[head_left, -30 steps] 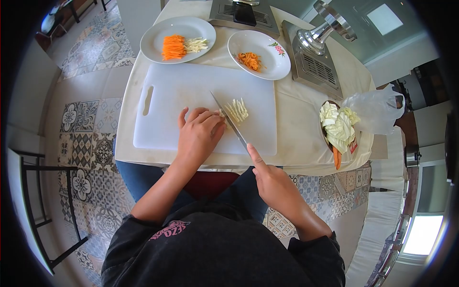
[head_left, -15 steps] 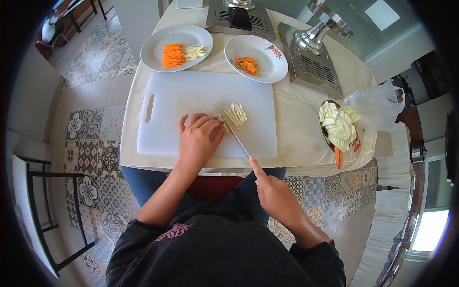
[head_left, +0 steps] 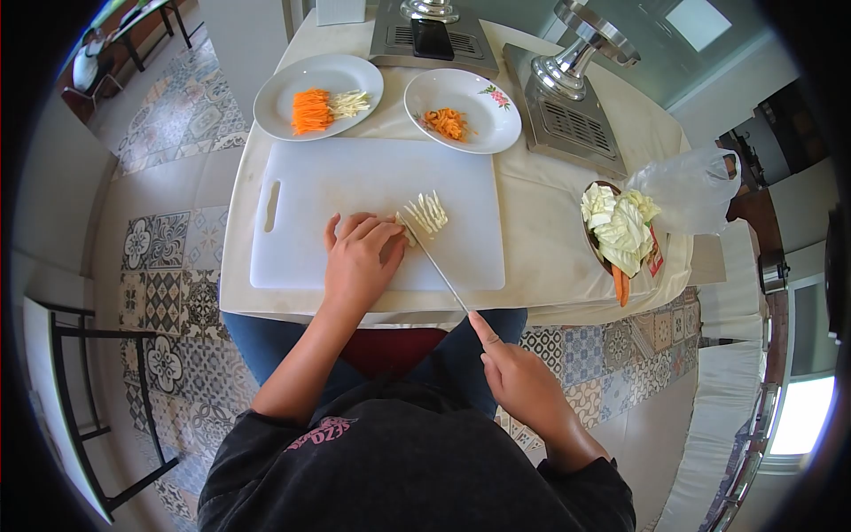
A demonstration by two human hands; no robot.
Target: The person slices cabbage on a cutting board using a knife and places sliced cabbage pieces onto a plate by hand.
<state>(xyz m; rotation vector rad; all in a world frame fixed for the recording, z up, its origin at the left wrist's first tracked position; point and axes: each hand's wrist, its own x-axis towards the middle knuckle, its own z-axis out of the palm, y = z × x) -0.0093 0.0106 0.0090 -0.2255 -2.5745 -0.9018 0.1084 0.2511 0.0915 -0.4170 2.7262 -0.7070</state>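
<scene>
On a white cutting board (head_left: 306,199), my left hand (head_left: 358,257) presses down with bent fingers on a small pale cabbage piece (head_left: 407,234), mostly hidden under the fingertips. My right hand (head_left: 525,377) is closed around the handle of a knife (head_left: 436,265), its index finger stretched along the top. The blade slants across the board, its tip close beside my left fingertips at the cabbage piece. Just beyond the blade lie thin pale cabbage strips (head_left: 428,213).
Behind the board stand an oval plate (head_left: 270,97) with carrot and pale strips, and a flowered plate (head_left: 487,82) with carrot shreds. Cabbage leaves (head_left: 620,235) and carrots (head_left: 621,285) lie at right by a plastic bag (head_left: 696,191). Metal stands (head_left: 576,124) and a phone (head_left: 432,38) are farther back.
The knife has drawn back toward me, and my right hand sits slightly lower and farther right. My left hand keeps its hold on the cabbage. The whole view has shifted slightly.
</scene>
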